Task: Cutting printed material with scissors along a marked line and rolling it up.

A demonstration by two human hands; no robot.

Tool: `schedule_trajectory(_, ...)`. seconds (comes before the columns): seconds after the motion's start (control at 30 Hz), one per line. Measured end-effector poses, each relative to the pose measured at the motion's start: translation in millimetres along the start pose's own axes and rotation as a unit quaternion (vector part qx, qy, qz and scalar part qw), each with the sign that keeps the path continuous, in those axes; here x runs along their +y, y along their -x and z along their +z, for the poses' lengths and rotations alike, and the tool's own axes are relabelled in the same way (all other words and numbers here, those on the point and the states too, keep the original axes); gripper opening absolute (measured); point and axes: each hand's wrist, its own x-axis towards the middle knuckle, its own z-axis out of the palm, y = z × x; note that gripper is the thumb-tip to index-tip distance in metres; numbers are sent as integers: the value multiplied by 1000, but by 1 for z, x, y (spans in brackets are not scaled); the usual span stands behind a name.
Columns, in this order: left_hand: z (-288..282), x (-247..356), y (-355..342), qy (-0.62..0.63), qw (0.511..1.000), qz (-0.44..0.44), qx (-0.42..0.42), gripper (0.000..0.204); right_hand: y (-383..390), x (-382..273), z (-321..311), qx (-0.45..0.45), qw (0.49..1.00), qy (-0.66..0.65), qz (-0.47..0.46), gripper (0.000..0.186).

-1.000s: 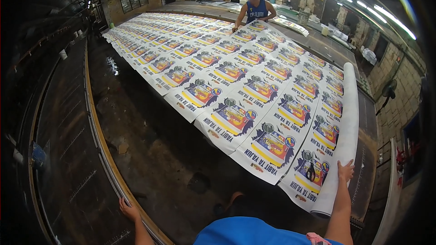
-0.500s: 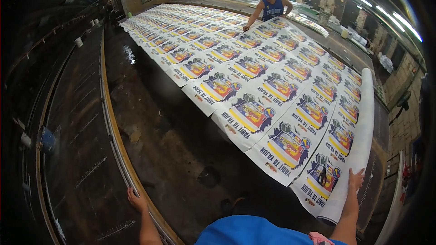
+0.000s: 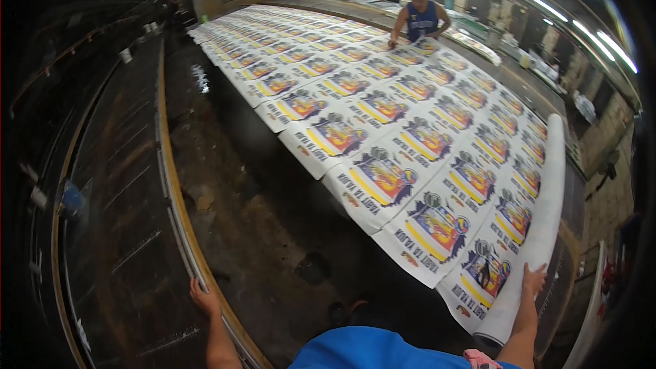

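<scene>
A long white printed sheet [image 3: 372, 111] with repeated colourful designs covers the table on the right. Along its right edge lies a thick white roll [image 3: 542, 219] of the same material. My right hand [image 3: 534, 280] rests against the near part of this roll, fingers spread over its side. Dark scissors [image 3: 485, 275] lie on the print left of that hand. To the left, my left hand [image 3: 203, 298] lies on the edge rail [image 3: 184, 236] of another long dark table, its fingers stretched out and nothing visible in them.
Across the sheet a co-worker [image 3: 421, 20] in a blue sleeveless top leans over, one hand on the far edge. A dark, stained floor aisle [image 3: 253, 225] runs between the two tables. A blue container [image 3: 72, 198] stands far left. Brick wall and clutter line the right.
The whole view has shifted slightly, with the sheet and co-worker appearing a little lower and to the right. Both my hands stay at about the same places, on the roll and the rail.
</scene>
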Motion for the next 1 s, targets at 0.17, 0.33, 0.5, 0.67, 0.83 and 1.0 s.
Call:
schedule_trajectory(0.17,1,-24,-2,-7,1000,19,23,36,10,-15,-8,-16,999,-17,-22,100)
schedule_trajectory(0.33,6,-9,-2,1,1000,16,0,35,6,-5,-5,21,999,-19,-28,102)
schedule_trajectory(0.5,6,-11,-2,-18,1000,13,-2,34,12,-6,-14,11,1000,-17,-17,102)
schedule_trajectory(0.67,3,-17,-2,-33,999,1,-6,33,15,-9,-16,5,999,-22,-32,101)
schedule_trajectory(0.83,1,-7,0,-32,999,-8,-11,33,16,-6,-18,5,999,-23,-30,101)
schedule_trajectory(1.0,1,-6,-1,-24,1000,6,1,34,17,-7,-20,-6,1000,-20,-18,101)
